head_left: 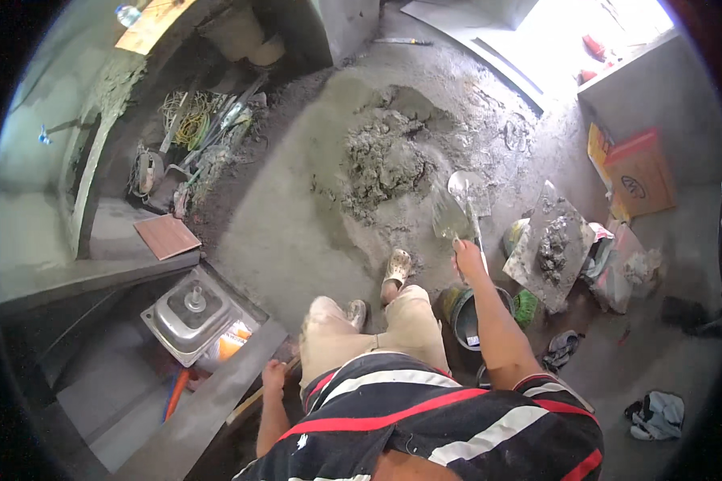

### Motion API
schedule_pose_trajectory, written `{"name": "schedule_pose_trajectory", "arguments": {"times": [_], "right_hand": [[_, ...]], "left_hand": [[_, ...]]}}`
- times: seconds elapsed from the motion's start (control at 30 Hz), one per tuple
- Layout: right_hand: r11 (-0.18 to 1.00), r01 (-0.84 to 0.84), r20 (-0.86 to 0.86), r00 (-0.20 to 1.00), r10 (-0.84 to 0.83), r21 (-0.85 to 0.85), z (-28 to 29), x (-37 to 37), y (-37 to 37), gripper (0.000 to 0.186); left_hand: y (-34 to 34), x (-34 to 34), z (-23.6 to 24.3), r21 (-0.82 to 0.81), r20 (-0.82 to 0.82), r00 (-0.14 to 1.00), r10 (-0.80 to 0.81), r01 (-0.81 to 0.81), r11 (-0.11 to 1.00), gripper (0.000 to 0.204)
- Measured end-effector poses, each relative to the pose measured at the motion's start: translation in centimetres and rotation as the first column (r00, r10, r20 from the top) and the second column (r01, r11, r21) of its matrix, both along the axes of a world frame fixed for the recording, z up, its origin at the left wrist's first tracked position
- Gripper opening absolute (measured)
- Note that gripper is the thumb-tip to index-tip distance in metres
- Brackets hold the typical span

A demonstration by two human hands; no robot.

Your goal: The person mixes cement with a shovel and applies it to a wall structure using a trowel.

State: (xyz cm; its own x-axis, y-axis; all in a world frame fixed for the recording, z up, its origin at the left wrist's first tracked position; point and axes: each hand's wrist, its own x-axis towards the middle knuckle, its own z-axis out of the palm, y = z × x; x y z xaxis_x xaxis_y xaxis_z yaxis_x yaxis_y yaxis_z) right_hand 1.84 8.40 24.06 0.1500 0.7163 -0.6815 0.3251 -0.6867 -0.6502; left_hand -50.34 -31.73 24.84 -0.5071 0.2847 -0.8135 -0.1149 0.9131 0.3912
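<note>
In my right hand (468,259) is the handle of a pointing trowel, its blurred grey blade (449,212) directed away from me over the floor. A shovel (462,186) lies close by, its shaft running back beside that hand. Beyond them a heap of wet grey mortar (383,156) spreads on the floor. My left hand (273,374) hangs low at my left side with its fingers curled, near a wooden strip (250,403), and nothing shows in it. Below my right forearm stands a dark bucket (465,321), partly covered by the arm.
To the right, a board (529,262) carries a lump of mortar beside plastic bags (616,276) and a cardboard box (640,175). At left are a steel sink (186,341), a brown tile (167,236) and tangled cords (186,120). A rag (656,415) lies at lower right.
</note>
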Motion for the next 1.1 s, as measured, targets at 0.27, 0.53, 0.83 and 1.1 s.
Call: {"name": "schedule_pose_trajectory", "arguments": {"times": [0.27, 0.53, 0.83, 1.1], "right_hand": [[0.935, 0.259, -0.061, 0.958, -0.281, -0.243, -8.7, -1.4, 13.1, 0.026], [0.944, 0.133, -0.068, 0.985, -0.160, -0.300, -22.4, -5.7, 25.4, 0.030], [0.921, 0.162, 0.233, 0.969, -0.080, -0.355, -43.7, -12.4, 31.9, 0.043], [0.993, -0.082, 0.473, 0.874, 0.112, -0.084, -52.8, -8.7, 25.2, 0.040]], "left_hand": [[18.4, -2.0, 2.3, 0.022, -0.579, 0.781, -0.233, 0.301, 0.954, 0.044], [39.6, -3.9, -5.4, 0.345, -0.540, 0.836, -0.095, 0.323, 0.881, 0.053], [60.1, 4.9, -30.5, 0.355, 0.007, 0.707, -0.707, 0.659, 0.663, 0.048], [64.5, 7.5, -34.7, 0.274, 0.348, 0.502, -0.791, 0.753, 0.598, 0.051]]}}
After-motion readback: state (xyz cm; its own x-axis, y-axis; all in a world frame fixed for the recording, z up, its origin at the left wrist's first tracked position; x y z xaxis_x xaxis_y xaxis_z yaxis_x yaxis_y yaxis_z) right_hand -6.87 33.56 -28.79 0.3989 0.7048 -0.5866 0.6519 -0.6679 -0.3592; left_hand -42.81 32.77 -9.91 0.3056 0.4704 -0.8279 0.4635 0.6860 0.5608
